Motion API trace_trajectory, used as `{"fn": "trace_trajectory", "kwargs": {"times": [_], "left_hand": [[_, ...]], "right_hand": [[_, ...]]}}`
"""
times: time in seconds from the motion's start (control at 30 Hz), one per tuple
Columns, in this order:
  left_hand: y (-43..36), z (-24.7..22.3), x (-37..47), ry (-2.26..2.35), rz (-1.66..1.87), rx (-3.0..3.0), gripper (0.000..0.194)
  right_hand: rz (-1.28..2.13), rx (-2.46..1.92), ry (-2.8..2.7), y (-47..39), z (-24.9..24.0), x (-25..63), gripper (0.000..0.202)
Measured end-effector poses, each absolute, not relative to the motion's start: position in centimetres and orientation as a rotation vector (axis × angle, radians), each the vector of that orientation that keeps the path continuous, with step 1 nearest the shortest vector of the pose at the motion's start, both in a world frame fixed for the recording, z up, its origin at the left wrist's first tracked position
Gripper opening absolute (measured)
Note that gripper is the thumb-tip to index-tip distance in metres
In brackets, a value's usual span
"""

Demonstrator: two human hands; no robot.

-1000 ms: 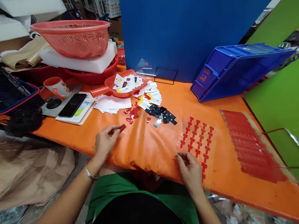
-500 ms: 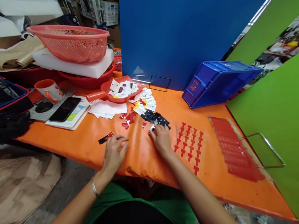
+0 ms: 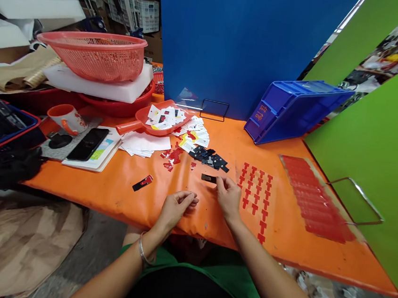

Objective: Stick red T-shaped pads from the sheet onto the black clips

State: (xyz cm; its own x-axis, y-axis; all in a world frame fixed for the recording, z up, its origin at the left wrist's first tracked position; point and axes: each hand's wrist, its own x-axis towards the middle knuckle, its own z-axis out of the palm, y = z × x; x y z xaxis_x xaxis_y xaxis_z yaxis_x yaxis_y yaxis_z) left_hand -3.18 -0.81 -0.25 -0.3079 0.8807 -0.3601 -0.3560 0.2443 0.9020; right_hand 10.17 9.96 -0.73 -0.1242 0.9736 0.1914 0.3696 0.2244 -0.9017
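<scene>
Between its thumb and fingers, my right hand (image 3: 228, 194) pinches the right end of a small black piece (image 3: 209, 178). My left hand (image 3: 178, 206) is to the left and nearer the table edge, its fingers curled together; what they hold, if anything, is too small to make out. A pile of black pieces (image 3: 208, 156) lies just beyond my right hand. Rows of red T-shaped pieces (image 3: 258, 186) are stuck down to the right. Another black piece with a red end (image 3: 142, 183) rests at the left. Loose red scraps (image 3: 173, 156) lie near the pile.
Behind the scraps, a red scoop (image 3: 130, 127) holds white cards. A phone (image 3: 88, 144), a mug (image 3: 66, 118) and a pink basket (image 3: 95, 57) stand left. A blue bin (image 3: 292, 109) and a red sheet (image 3: 314, 199) are on the right.
My right hand has drawn back from the pile and right, now with a black piece. My left hand has moved right, away from the black piece with the red end.
</scene>
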Motion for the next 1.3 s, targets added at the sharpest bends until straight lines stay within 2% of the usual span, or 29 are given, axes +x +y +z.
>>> {"fn": "trace_trajectory", "kwargs": {"times": [0.13, 0.23, 0.33, 0.43, 0.53, 0.63, 0.73, 0.93, 1.3], "left_hand": [[-0.2, 0.4, -1.5, 1.274, 1.313, 0.343, 0.037], [0.0, 0.4, 0.0, 1.173, 1.417, 0.31, 0.033], [0.2, 0.2, 0.6, 1.128, 1.494, 0.321, 0.031], [0.4, 0.1, 0.1, 1.265, 1.394, 0.538, 0.03], [0.7, 0.2, -0.9, 1.622, 1.228, 1.123, 0.023], [0.7, 0.0, -1.5, 1.925, 1.027, 1.662, 0.022], [0.6, -0.9, -1.6, 2.036, 0.851, 1.887, 0.019], [0.4, -2.5, -1.7, 2.078, 0.814, 1.924, 0.018], [0.2, -2.9, -2.0, 2.022, 0.819, 1.924, 0.023]], "right_hand": [[1.452, -1.292, -1.137, 6.8, -0.5, 10.8, 0.035], [1.583, -1.257, -0.985, 4.6, -0.5, 11.0, 0.037], [1.622, -1.28, -1.088, 3.0, -0.4, 11.8, 0.036], [1.437, -1.239, -1.423, 2.4, -0.5, 13.0, 0.028], [1.012, -1.143, -1.789, 2.7, -1.1, 14.3, 0.022], [0.695, -1.076, -2.071, 3.4, -2.0, 14.8, 0.035], [0.521, -1.039, -2.268, 3.8, -2.7, 14.8, 0.043], [0.332, -1.0, -2.511, 4.1, -3.3, 14.6, 0.045], [0.287, -1.009, -2.666, 4.2, -2.4, 14.3, 0.048]]}}
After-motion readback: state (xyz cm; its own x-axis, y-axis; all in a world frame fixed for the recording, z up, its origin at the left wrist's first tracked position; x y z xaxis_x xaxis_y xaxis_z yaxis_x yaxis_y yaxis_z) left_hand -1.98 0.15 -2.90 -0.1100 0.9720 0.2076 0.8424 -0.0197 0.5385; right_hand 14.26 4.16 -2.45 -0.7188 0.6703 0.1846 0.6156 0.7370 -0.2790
